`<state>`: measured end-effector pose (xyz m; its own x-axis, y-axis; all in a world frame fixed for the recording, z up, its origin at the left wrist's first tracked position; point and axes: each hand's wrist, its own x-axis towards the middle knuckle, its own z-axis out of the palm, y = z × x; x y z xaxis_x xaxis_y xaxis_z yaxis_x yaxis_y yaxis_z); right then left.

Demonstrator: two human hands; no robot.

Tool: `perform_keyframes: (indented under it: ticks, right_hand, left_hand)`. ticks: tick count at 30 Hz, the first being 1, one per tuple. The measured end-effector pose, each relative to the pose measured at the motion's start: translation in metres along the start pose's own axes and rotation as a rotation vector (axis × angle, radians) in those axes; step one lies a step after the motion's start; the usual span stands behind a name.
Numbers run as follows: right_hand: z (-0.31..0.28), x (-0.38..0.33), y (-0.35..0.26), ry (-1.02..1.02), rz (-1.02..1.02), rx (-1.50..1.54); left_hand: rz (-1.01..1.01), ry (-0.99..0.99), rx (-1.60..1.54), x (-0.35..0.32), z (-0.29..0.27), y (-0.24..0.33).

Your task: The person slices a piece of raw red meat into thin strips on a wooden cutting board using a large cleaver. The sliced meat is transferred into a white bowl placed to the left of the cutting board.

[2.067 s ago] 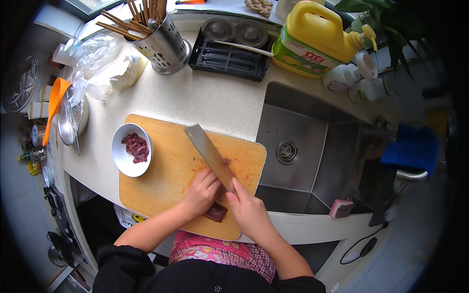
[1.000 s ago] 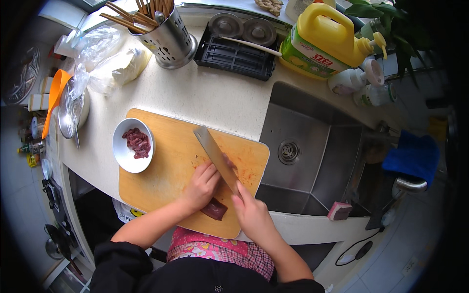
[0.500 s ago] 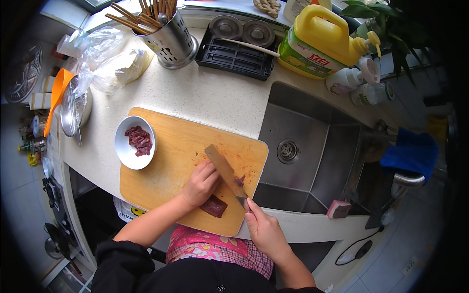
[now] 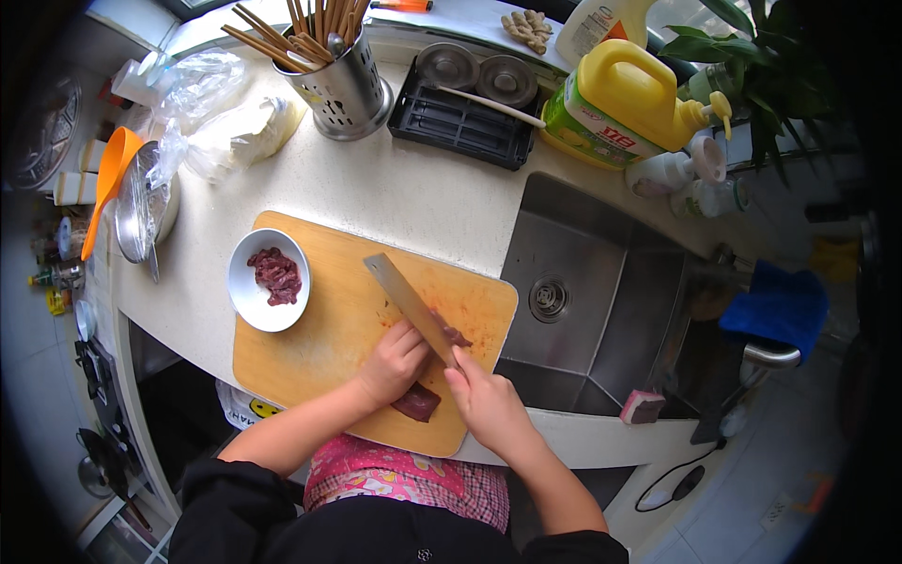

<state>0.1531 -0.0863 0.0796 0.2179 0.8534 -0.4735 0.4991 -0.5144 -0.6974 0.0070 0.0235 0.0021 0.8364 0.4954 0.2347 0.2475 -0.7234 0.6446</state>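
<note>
My right hand [image 4: 489, 404] is wrapped round the handle of a kitchen knife [image 4: 404, 296], whose broad blade slants up and left over the wooden cutting board [image 4: 291, 376]. Beside the blade, my left hand [image 4: 393, 362] has its fingers curled down on a piece of dark red meat [image 4: 417, 402]. Part of that piece shows below the hand; the rest is hidden under the fingers. Just right of the blade lies some cut meat [image 4: 455, 336]. On the board's left side stands a white bowl [image 4: 246, 308] holding strips of meat [image 4: 275, 275].
A steel sink [image 4: 554, 348] adjoins the board's right, with a pink-white sponge [image 4: 643, 407] on its front edge. Behind are a chopstick holder [image 4: 343, 89], a black rack [image 4: 460, 132] and a yellow jug [image 4: 625, 94]. Plastic bags [image 4: 225, 141] and a covered bowl [image 4: 141, 211] stand left.
My right hand and the knife have shifted up and left, bringing the blade nearer my left fingers. My left hand stays on the meat. The whole view has shifted slightly.
</note>
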Motion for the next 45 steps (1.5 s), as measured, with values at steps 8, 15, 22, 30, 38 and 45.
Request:
perform_keyframes:
  ticks: [8, 15, 22, 30, 38, 45]
  right_hand:
    - [0.030, -0.049, 0.031, 0.209, -0.071, 0.133]
    - [0.020, 0.009, -0.005, 0.099, 0.038, 0.067]
    - [-0.005, -0.041, 0.023, 0.081, 0.163, 0.334]
    - [0.001, -0.052, 0.027, 0.067, -0.067, 0.078]
    - [-0.013, -0.044, 0.026, -0.003, -0.082, 0.002]
    - [0.007, 0.005, 0.009, 0.040, -0.137, -0.012]
  left_hand:
    - [0.017, 0.004, 0.050, -0.005, 0.004, -0.007]
    - [0.018, 0.011, 0.020, -0.003, 0.005, -0.001]
    - [-0.002, 0.119, -0.020, -0.004, 0.006, 0.001]
    - [-0.033, 0.038, 0.036, -0.017, 0.005, -0.003]
    - [-0.050, 0.036, 0.007, -0.016, 0.005, -0.003]
    - [-0.052, 0.043, 0.005, -0.009, 0.003, 0.003]
